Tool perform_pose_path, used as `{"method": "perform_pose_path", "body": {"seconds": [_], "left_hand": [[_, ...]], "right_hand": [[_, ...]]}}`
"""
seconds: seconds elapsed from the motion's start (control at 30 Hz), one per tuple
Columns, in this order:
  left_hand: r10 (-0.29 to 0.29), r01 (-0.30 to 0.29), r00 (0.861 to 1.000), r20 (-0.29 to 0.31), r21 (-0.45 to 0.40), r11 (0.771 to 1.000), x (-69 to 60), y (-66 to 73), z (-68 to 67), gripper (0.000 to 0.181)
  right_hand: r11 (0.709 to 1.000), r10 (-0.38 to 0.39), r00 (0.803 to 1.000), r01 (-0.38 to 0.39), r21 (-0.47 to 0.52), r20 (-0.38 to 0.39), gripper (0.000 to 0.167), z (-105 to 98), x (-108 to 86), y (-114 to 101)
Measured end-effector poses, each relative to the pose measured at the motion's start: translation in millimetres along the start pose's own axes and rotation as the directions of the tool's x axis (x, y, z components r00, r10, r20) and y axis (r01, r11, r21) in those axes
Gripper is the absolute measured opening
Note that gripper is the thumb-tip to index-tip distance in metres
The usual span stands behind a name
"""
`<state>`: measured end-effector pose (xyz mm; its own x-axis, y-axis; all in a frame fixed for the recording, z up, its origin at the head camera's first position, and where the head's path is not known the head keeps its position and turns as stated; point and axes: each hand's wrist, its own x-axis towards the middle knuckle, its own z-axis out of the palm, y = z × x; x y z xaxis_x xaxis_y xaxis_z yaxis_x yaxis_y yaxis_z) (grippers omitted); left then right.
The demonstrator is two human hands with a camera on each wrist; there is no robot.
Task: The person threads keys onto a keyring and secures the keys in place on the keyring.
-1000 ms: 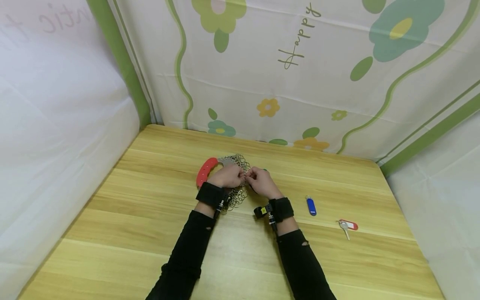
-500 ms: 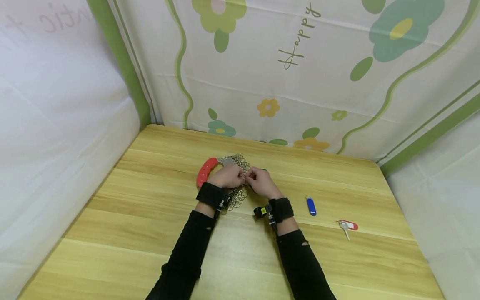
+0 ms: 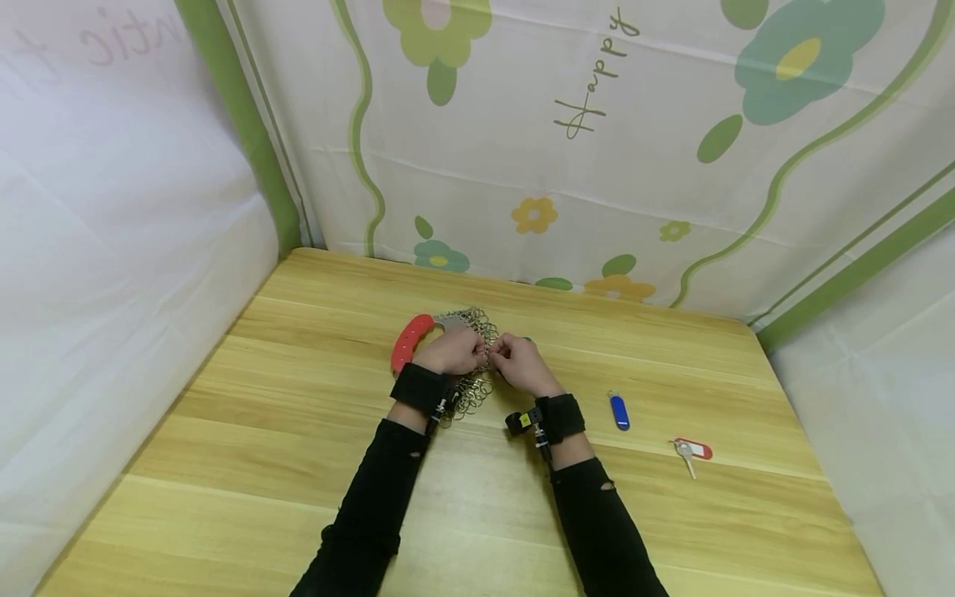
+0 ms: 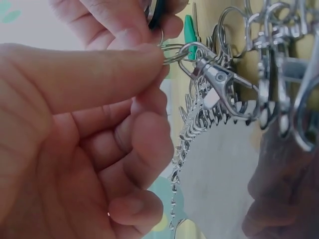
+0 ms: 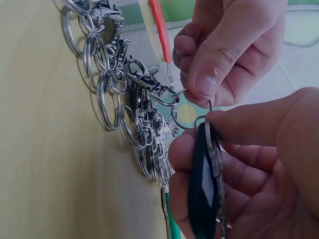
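My left hand (image 3: 453,351) pinches a split ring (image 4: 172,54) between thumb and forefinger. That ring hangs from a silver swivel clasp (image 4: 222,79) on a metal key holder with a red handle (image 3: 410,342). Close beside it, my right hand (image 3: 518,363) holds a dark key tag (image 5: 201,184) with a key (image 5: 219,194) lying along it. In the right wrist view the tag's small ring (image 5: 199,120) is at the split ring held by the left fingertips; whether they are linked I cannot tell. Many clasps and rings (image 5: 107,94) crowd the holder's edge.
On the wooden table (image 3: 246,448), right of the hands, lie a blue key tag (image 3: 619,411) and a red tag (image 3: 700,448) with a silver key (image 3: 686,458). A green tag (image 4: 190,37) shows behind the rings. White printed fabric (image 3: 462,141) surrounds the table's back and sides.
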<state>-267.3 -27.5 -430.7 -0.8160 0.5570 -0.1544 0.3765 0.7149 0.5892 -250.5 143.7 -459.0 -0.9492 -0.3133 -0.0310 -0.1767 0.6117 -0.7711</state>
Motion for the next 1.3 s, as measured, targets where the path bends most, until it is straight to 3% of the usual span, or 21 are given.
{"method": "perform_pose_path", "body": {"seconds": [0.37,0.57,0.7,0.9,1.3], "left_hand": [[0.006,-0.006,1.000,-0.011,0.018,1.000,0.9,1.8,0.7,0.037],[-0.015,0.015,1.000,-0.008,-0.009,1.000,1.5,2.3,0.8,0.037],[0.004,-0.004,1.000,-0.008,-0.014,1.000,1.4,1.7,0.8,0.039],[0.020,-0.020,1.000,0.001,0.001,1.000,2.2,-0.3,1.1,0.038],[0.023,-0.023,1.000,-0.005,0.079,0.997,3.5,0.3,1.7,0.038]], "right_hand": [[0.999,-0.028,0.999,0.028,-0.024,0.036,0.006,-0.4,0.8,0.5],[1.000,-0.027,0.999,0.027,-0.015,0.025,0.006,-0.2,0.9,0.3],[1.000,-0.013,1.000,0.013,-0.005,0.011,0.007,0.6,0.6,0.2],[0.999,0.031,0.999,-0.031,-0.008,-0.012,0.006,0.3,-0.3,-0.2],[1.000,0.013,1.000,-0.014,-0.026,-0.007,0.007,0.3,0.9,0.2]]}}
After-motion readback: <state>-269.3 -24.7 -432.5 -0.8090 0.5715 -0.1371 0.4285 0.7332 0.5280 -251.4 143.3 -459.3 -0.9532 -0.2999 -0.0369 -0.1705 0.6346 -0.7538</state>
